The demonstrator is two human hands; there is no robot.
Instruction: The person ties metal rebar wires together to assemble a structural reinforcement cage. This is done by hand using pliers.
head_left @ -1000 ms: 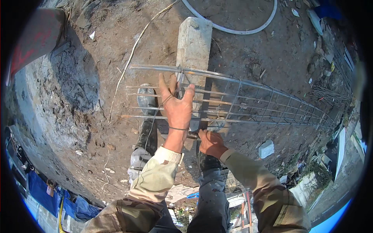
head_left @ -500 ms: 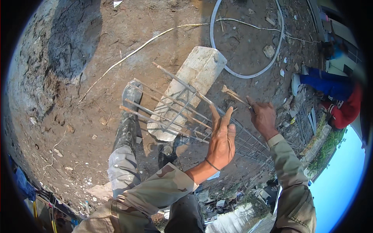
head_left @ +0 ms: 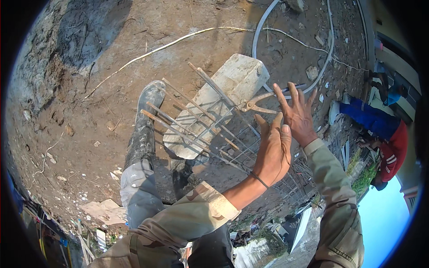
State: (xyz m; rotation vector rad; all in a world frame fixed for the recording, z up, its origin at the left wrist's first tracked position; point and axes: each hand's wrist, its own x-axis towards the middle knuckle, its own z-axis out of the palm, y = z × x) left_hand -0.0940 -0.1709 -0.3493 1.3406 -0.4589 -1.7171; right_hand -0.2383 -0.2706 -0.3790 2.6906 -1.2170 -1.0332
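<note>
A cage of steel rods [head_left: 217,91] slants across a pale concrete block [head_left: 243,73], its rod ends pointing to the upper left. Beside the cage rises my left hand [head_left: 273,147], fingers stretched and apart. A thin dark cord circles that wrist, and a fine dark line runs along the palm side. Rusty pincers [head_left: 248,105] have their head against a cage joint and their handles spread. Over the handles is my right hand [head_left: 298,118], its fingers fanned out. One handle passes behind these fingers; whether any finger hooks it, I cannot tell.
A pale hose loop [head_left: 331,31] and a thin cable [head_left: 178,43] lie on the dirt. My muddy boot [head_left: 149,100] stands left of the block. To the right are a person in a red top [head_left: 395,143] and another in blue [head_left: 395,93]. Rubble [head_left: 252,252] lies below.
My right hand has gone from gripping the pincers to spread fingers, and the pincers' handles have parted. The pincers' head has come left onto the cage. My left hand has shifted right.
</note>
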